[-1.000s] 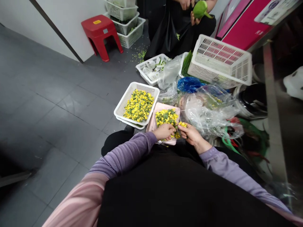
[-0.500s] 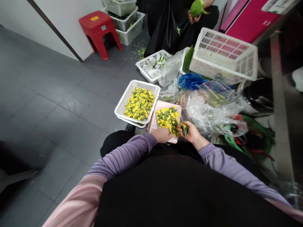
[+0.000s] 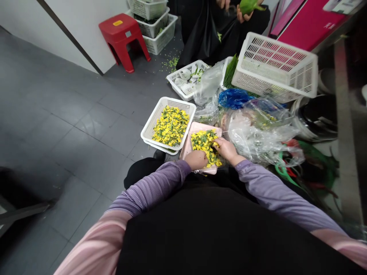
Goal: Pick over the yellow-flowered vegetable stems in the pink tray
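Yellow flowers with green buds and stems [image 3: 205, 142] lie heaped on a pink tray [image 3: 200, 125] in front of me, with clear plastic around its edge. My left hand [image 3: 197, 159] is closed at the near left side of the heap; its fingers curl out of sight, so what it holds is hidden. At the heap's right side, my right hand [image 3: 227, 149] has its fingertips pinched on some of the yellow flowers. To the left, a white perforated basket [image 3: 147, 129] holds more of the same flowers and sits on another basket.
Clear plastic bags [image 3: 252, 131] and a blue bag [image 3: 233, 98] crowd the right. Behind them a large white crate [image 3: 275, 89] stands tilted. A red stool [image 3: 122, 30] is at the back left. Opposite, a person's hand [image 3: 243, 16] holds a green vegetable.
My right hand, which held a small bunch of flowers beside the tray, has moved left and forward onto the heap. My left hand stays almost in place. The other person's second hand has come into view.
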{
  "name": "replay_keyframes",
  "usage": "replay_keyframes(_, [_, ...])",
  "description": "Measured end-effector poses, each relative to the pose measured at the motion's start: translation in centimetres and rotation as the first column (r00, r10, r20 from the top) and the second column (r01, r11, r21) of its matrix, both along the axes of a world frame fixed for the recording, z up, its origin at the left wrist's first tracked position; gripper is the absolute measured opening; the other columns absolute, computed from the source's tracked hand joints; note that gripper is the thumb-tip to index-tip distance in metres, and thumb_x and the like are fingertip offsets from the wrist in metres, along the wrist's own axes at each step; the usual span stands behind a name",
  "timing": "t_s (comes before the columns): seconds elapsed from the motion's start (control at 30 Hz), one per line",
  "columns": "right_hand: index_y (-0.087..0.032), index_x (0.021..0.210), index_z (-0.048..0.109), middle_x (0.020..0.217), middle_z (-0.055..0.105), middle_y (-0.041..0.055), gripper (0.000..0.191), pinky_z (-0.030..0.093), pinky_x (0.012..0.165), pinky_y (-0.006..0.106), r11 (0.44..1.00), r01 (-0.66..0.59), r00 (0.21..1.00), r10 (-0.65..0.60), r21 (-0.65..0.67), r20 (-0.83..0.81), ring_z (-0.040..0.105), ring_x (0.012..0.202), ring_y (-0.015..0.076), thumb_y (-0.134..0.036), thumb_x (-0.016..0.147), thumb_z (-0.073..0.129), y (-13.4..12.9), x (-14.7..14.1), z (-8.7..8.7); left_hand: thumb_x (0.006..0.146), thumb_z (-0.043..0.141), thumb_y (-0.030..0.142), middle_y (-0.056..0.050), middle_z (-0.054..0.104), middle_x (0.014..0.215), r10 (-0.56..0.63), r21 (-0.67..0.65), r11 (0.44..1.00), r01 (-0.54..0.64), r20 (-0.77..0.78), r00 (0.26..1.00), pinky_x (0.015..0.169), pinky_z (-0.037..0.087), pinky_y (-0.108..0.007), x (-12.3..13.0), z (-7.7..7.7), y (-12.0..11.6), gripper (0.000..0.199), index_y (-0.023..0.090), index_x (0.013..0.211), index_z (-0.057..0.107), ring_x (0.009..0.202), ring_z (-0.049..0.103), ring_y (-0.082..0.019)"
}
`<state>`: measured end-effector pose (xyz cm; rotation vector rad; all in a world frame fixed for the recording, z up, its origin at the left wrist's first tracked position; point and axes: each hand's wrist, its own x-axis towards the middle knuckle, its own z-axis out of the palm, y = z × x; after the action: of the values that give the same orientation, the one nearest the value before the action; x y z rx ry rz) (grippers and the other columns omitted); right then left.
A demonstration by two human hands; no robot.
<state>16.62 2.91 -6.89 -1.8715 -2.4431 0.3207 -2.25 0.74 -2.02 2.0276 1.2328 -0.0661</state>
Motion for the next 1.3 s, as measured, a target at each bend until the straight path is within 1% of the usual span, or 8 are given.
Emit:
replay_keyframes(0.17, [-0.019, 0.094, 0.06, 0.087, 0.059, 0.0066, 0.021, 0.04, 0.061, 0.025, 0.992, -0.014, 0.989, 0.032, 0.125, -0.143, 0.055, 0.076, 0.0182, -0.027, 0.079, 0.048, -1.9, 0.9, 2.6, 0.081, 0.04, 0.028, -0.007, 0.062, 0.078, 0.324, -0.255, 0.933, -0.254, 0.288, 0.901, 0.061, 0.047, -0.024, 0.5, 0.1, 0.7, 0.024, 0.012, 0.083, 0.057, 0.063, 0.058, -0.012])
replay_keyframes(0.33, [-0.019, 0.097, 0.06, 0.086, 0.059, 0.0075, 0.024, 0.039, 0.061, 0.025, 0.978, -0.114, 0.988, 0.13, 0.172, -0.085, 0.055, 0.077, 0.018, -0.025, 0.081, 0.043, -4.2, 0.0, 5.0, 0.081, 0.04, 0.02, -0.001, 0.056, 0.067, 0.536, -0.646, 0.742, -0.179, 0.412, 0.737, 0.044, 0.044, -0.019, 1.1, 1.1, 0.6, 0.014, 0.012, 0.076, 0.05, 0.044, 0.05, -0.005])
replay_keyframes(0.6, [-0.017, 0.098, 0.059, 0.085, 0.058, 0.0082, 0.024, 0.042, 0.065, 0.026, 0.976, -0.126, 0.972, 0.157, 0.177, -0.174, 0.055, 0.078, 0.0181, -0.025, 0.081, 0.043, -5.3, -0.3, 5.8, 0.074, 0.047, 0.015, 0.003, 0.05, 0.053, 0.532, -0.699, 0.714, -0.053, 0.491, 0.69, 0.039, 0.038, -0.015, 0.5, 1.7, 0.4, 0.008, 0.011, 0.069, 0.05, 0.04, 0.047, -0.004])
replay_keyframes(0.83, [-0.017, 0.102, 0.06, 0.079, 0.059, 0.0091, 0.028, 0.039, 0.058, 0.026, 0.963, -0.201, 0.979, 0.201, 0.181, 0.023, 0.053, 0.07, 0.0176, -0.021, 0.082, 0.04, -5.8, 0.0, 6.2, 0.079, 0.042, 0.029, 0.003, 0.05, 0.052, 0.536, -0.819, 0.572, 0.043, 0.413, 0.737, 0.039, 0.039, -0.018, 0.4, 2.2, 0.4, 0.021, 0.012, 0.073, 0.051, 0.038, 0.046, -0.005])
replay_keyframes(0.97, [-0.017, 0.099, 0.061, 0.074, 0.057, 0.0087, 0.028, 0.037, 0.059, 0.025, 0.96, -0.229, 0.973, 0.232, 0.162, -0.001, 0.052, 0.067, 0.0163, -0.018, 0.081, 0.04, -6.0, -0.7, 6.6, 0.073, 0.049, 0.021, 0.003, 0.05, 0.051, 0.537, -0.796, 0.606, 0.019, 0.426, 0.728, 0.038, 0.037, -0.016, 0.4, 1.8, 0.1, 0.012, 0.011, 0.066, 0.051, 0.038, 0.045, -0.004])
replay_keyframes(1.1, [-0.018, 0.092, 0.061, 0.079, 0.057, 0.0082, 0.022, 0.039, 0.061, 0.026, 0.994, -0.074, 0.957, 0.094, 0.084, -0.274, 0.052, 0.073, 0.0177, -0.023, 0.077, 0.046, -6.0, -1.3, 6.5, 0.07, 0.047, 0.017, 0.005, 0.046, 0.047, 0.557, -0.745, 0.663, -0.076, 0.423, 0.715, 0.035, 0.032, -0.015, 0.4, 1.4, 0.0, 0.01, 0.012, 0.063, 0.052, 0.034, 0.039, -0.003])
replay_keyframes(1.2, [-0.019, 0.08, 0.057, 0.074, 0.054, 0.0049, 0.016, 0.039, 0.056, 0.027, 0.974, 0.187, 0.75, -0.227, -0.13, -0.621, 0.051, 0.067, 0.0173, -0.031, 0.071, 0.052, -5.6, -0.1, 6.1, 0.07, 0.043, 0.017, 0.004, 0.046, 0.048, 0.528, -0.711, 0.687, -0.15, 0.347, 0.775, 0.035, 0.032, -0.016, 0.2, 1.4, 0.3, 0.013, 0.012, 0.065, 0.054, 0.035, 0.038, -0.004])
replay_keyframes(1.3, [-0.02, 0.07, 0.049, 0.066, 0.049, 0.0035, 0.016, 0.029, 0.04, 0.024, 0.83, 0.22, 0.306, -0.557, -0.512, -0.772, 0.043, 0.053, 0.014, -0.037, 0.07, 0.047, -4.9, 2.7, 5.9, 0.072, 0.041, 0.02, 0.0, 0.055, 0.058, 0.414, -0.632, 0.754, -0.178, 0.248, 0.876, 0.041, 0.038, -0.018, 0.1, 1.3, 0.4, 0.019, 0.012, 0.074, 0.058, 0.041, 0.045, -0.006])
